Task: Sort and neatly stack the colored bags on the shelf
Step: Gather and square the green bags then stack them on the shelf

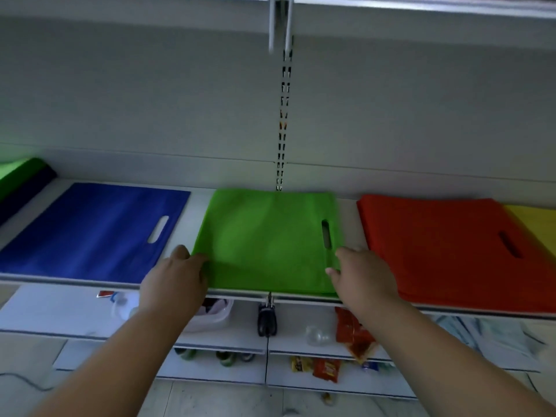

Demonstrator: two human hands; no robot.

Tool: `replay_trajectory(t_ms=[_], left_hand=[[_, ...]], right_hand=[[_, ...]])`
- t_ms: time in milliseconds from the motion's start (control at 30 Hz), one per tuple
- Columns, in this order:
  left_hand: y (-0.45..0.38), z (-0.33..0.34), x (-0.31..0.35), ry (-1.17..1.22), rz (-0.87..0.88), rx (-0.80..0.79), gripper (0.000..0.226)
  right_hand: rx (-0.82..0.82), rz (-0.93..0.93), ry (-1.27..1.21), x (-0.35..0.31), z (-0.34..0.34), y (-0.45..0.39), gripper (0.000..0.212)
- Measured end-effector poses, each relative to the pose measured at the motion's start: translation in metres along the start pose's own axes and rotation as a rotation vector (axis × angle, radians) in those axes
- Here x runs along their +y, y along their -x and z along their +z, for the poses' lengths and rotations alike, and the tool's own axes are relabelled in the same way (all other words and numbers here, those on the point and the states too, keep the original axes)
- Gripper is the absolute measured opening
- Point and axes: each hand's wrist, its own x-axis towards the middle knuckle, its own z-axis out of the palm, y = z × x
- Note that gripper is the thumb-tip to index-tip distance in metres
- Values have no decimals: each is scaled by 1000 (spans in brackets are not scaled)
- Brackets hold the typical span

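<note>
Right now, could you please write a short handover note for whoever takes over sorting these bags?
Left hand: fingers curled on the green bag at its near left corner.
Right hand: resting at its near right edge; grip unclear.
Shelf, left to right: blue bag, green, red stack, yellow bag at the far right.
Done: colours lie in separate piles.
Left: square up the green pile; rolled green and dark fabric at far left is unsorted.

Bare shelf strips between flat bag stacks

Left hand: bare, no glove, ring or watch seen.
Right hand: bare likewise.
Forearms behind the hands: uncovered, no sleeves seen.
</note>
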Motion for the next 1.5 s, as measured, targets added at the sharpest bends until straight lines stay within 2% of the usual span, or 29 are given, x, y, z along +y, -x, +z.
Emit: replay_trajectory(t_ms=[133, 333, 533, 700, 867, 1200, 1500], left_hand=[[7, -6, -6, 74, -6, 92, 17], [33, -21, -76, 199, -62, 189, 31], [77, -30, -225, 142, -143, 295, 29], [122, -52, -378, 71, -249, 331, 44], [144, -80, -480, 0, -325, 330, 43], [51, -62, -583, 40, -287, 300, 44], [-24, -65, -667, -24, -225, 200, 42]], right_hand=[[51, -81, 16, -25, -17, -1, 40], [140, -319, -65, -138, -45, -5, 51], [156, -464, -158, -298, -42, -1, 53], [137, -573, -202, -452, -25, 10, 58], [114, -586, -272, -562, -20, 13, 56], [178, -527, -133, -652, 9, -68, 54], [119, -358, -2, -693, 38, -99, 51]])
